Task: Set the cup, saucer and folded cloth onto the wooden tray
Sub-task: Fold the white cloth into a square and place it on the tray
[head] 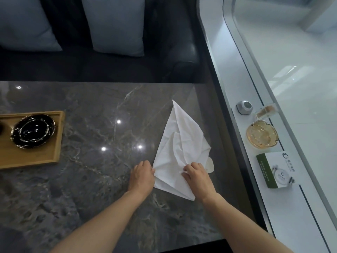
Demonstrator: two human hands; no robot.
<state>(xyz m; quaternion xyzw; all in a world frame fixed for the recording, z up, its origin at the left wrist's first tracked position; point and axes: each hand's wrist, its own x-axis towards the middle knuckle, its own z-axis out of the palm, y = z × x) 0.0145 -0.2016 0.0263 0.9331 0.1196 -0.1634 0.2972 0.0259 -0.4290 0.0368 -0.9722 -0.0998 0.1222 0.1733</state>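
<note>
Tray [36, 154]: wooden, at the left edge of the dark marble tabletop [91, 179], partly cut off by the frame. On it sits a glossy black saucer [32, 131], its centre dished; whether a cup rests in it cannot be told.

Left hand [141, 177]: palm down on the tabletop, fingers [148, 167] curled together and pinching the left edge of the cloth.

Cloth [179, 143]: white, lying flat on the tabletop right of centre, well apart from the tray. It is loosely gathered in creased layers, tapering to a point at its far end, with its wide near end between the two hands.

Right hand [196, 175]: resting on the near right part of the cloth, fingers [187, 169] bent and closed on a fold of it. A small pale object shows just beyond this hand, mostly hidden.

Ledge [228, 70]: white, curved, along the right of the tabletop, beside glass. It carries a small grey device [245, 107], an amber glass ashtray [261, 134] and a green-and-white box [275, 169], in a row from far to near.

Behind the tabletop: a dark sofa [173, 57] with two grey cushions [116, 24].
</note>
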